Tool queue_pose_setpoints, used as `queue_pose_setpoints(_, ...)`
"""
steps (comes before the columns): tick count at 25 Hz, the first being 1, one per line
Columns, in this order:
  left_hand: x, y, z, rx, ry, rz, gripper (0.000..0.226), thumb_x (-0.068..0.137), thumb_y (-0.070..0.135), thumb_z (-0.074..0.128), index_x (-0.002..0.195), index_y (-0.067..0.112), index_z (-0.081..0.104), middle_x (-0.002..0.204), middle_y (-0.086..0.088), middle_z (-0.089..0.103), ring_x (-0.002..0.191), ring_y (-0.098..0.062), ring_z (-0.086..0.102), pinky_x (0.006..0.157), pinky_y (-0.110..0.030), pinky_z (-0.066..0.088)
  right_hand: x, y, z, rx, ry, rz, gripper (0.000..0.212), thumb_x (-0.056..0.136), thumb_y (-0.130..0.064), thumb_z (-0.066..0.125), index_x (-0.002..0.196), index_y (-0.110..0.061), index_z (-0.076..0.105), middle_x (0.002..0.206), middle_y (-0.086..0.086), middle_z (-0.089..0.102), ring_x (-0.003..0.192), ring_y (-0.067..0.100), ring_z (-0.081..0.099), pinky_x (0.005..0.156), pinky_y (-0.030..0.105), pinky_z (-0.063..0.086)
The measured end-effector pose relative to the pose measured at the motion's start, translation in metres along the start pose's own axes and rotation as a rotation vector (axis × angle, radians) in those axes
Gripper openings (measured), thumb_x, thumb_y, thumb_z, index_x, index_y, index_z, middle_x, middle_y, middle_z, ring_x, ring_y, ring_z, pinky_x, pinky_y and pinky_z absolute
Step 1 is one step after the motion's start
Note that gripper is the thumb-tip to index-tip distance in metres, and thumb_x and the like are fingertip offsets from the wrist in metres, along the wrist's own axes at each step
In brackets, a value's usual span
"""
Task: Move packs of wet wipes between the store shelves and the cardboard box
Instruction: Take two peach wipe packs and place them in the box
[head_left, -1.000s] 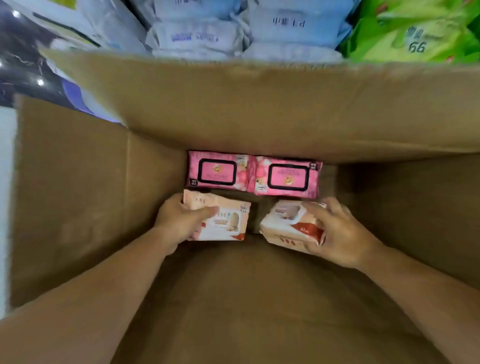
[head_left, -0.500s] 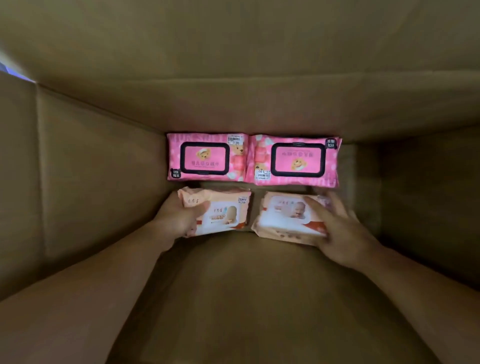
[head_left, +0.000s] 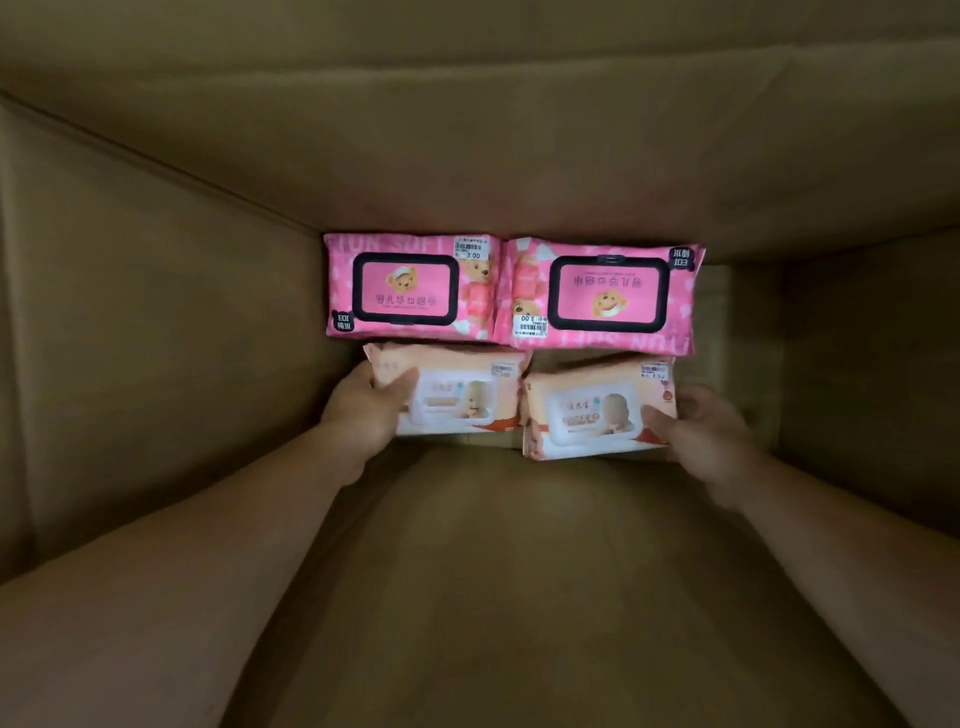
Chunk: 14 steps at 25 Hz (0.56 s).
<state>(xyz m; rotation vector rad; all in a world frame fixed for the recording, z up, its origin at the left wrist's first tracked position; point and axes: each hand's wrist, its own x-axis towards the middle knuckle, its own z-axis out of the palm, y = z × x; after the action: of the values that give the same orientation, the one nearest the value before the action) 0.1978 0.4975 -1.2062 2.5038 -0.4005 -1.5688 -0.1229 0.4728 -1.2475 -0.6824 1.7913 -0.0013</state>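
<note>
The inside of a cardboard box (head_left: 156, 338) is seen from above, with its brown walls rising on every side. Four packs of wet wipes are laid flat on the box floor, in two rows of two, close to the far wall.

The far row is made up of the left pink pack (head_left: 410, 288) and the right pink pack (head_left: 602, 299), which are set side by side and touch along their short edges. Each is printed with a cartoon bear inside a dark-framed lid. The two are turned opposite ways, so the print on the right one is seen upside down against the left one. A white price sticker (head_left: 471, 248) is carried by each.

The near row is set just against the pink packs. The left peach pack (head_left: 462, 395) is grasped at its left end by the left hand (head_left: 363, 410), with the thumb laid across the top face and the fingers hidden behind the far edge. The right peach pack (head_left: 587, 410) is grasped at its right end by the right hand (head_left: 711, 431), with the thumb pressed on the top face and the fingers curled round the far side. The two peach packs are held next to each other, their inner ends touching or nearly so. Whether they are resting fully on the floor cannot be told. Both bare forearms are stretched down into the box from the near side
</note>
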Motion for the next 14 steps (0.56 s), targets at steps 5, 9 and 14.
queue_pose_setpoints(5, 0.002, 0.014, 0.031, 0.119, 0.306, -0.173, 0.055, 0.093, 0.037, 0.066, 0.140, 0.013, 0.051, 0.137, -0.010, 0.059, 0.119, -0.035, 0.060, 0.091, -0.038, 0.049, 0.000, -0.006, 0.024, -0.093, -0.062, 0.117, 0.026, 0.101, -0.024, 0.056, 0.123, -0.013, 0.064, 0.115, 0.006, 0.066, 0.106, 0.027, 0.063, 0.099, 0.045, 0.051)
queue_pose_setpoints(9, -0.002, 0.019, 0.060, -0.506, 0.241, -0.393, 0.052, 0.094, 0.030, 0.067, 0.141, 0.022, 0.046, 0.126, -0.006, 0.060, 0.114, -0.029, 0.062, 0.099, -0.046, 0.054, -0.003, -0.011, 0.049, 0.075, -0.027, 0.171, 0.026, 0.101, -0.022, 0.054, 0.124, -0.013, 0.062, 0.112, 0.006, 0.064, 0.104, 0.027, 0.062, 0.099, 0.049, 0.053)
queue_pose_setpoints(14, -0.003, 0.000, 0.043, -0.029, 0.154, -0.257, 0.076, 0.090, 0.044, 0.070, 0.153, 0.024, 0.032, 0.128, -0.006, 0.058, 0.108, -0.026, 0.058, 0.093, -0.044, 0.053, -0.007, -0.027, 0.040, -0.195, -0.117, 0.074, 0.032, 0.102, -0.028, 0.045, 0.123, -0.013, 0.063, 0.120, 0.010, 0.066, 0.109, 0.031, 0.061, 0.095, 0.037, 0.048)
